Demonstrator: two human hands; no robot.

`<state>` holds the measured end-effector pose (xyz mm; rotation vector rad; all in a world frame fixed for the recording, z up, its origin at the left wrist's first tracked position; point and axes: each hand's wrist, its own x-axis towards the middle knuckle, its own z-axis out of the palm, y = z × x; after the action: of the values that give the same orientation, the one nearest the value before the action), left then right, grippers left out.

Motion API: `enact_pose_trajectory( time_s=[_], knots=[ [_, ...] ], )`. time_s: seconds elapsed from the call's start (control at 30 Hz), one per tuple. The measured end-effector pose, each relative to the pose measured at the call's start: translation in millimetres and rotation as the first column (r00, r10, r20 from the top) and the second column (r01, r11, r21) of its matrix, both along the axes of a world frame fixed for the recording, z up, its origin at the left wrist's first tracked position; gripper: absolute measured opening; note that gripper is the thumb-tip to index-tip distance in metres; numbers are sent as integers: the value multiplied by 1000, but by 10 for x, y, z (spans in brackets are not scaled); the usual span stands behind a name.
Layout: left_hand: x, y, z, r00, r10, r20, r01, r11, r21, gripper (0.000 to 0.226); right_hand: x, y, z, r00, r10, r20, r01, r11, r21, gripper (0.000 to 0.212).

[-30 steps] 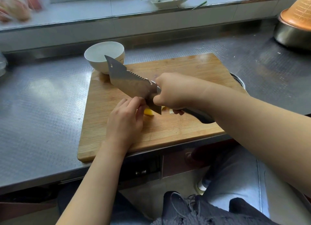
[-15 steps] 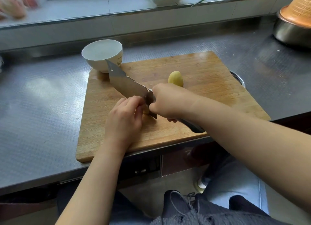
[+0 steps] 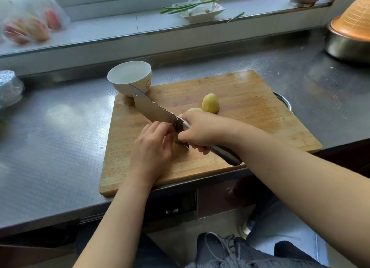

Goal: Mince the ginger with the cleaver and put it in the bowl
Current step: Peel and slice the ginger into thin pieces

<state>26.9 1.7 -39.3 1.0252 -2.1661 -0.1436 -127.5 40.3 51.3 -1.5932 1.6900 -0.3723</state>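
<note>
A wooden cutting board [image 3: 250, 99] lies on the steel counter. My right hand [image 3: 204, 130] grips the cleaver [image 3: 152, 109] at the top of its handle, blade tip pointing toward the white bowl [image 3: 130, 77] at the board's far left corner. My left hand [image 3: 153, 147] holds a small ginger piece [image 3: 176, 142] against the blade's heel; most of that piece is hidden by my fingers. A peeled yellow ginger chunk [image 3: 210, 103] stands on the board beyond my right hand, with another piece [image 3: 195, 109] beside it.
A steel basin with an orange woven cover [image 3: 354, 33] stands at the far right. On the windowsill sit a white dish with green onions [image 3: 200, 9] and a plastic bag of fruit [image 3: 30, 25]. A wrapped bundle [image 3: 10, 87] lies at the left edge.
My right hand and the cleaver have shifted toward me and down, uncovering the ginger chunks behind it. My left hand stays on the small piece. The camera has tilted.
</note>
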Motion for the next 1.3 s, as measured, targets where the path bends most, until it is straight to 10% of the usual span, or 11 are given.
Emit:
enact_pose_trajectory(
  time_s=[0.77, 1.1, 1.3],
  knots=[
    [-10, 5, -2, 1000, -13, -23, 12, 999, -32, 12, 46, 33, 3, 997, -82, -13, 82, 996, 28, 19],
    [-53, -52, 77, 993, -41, 113, 49, 997, -65, 9, -275, 253, 100, 965, -118, 234, 145, 984, -102, 5],
    [-33, -148, 162, 988, -114, 102, 91, 974, 209, 45, -609, 389, 186, 932, -166, 322, 231, 957, -175, 4]
  ],
)
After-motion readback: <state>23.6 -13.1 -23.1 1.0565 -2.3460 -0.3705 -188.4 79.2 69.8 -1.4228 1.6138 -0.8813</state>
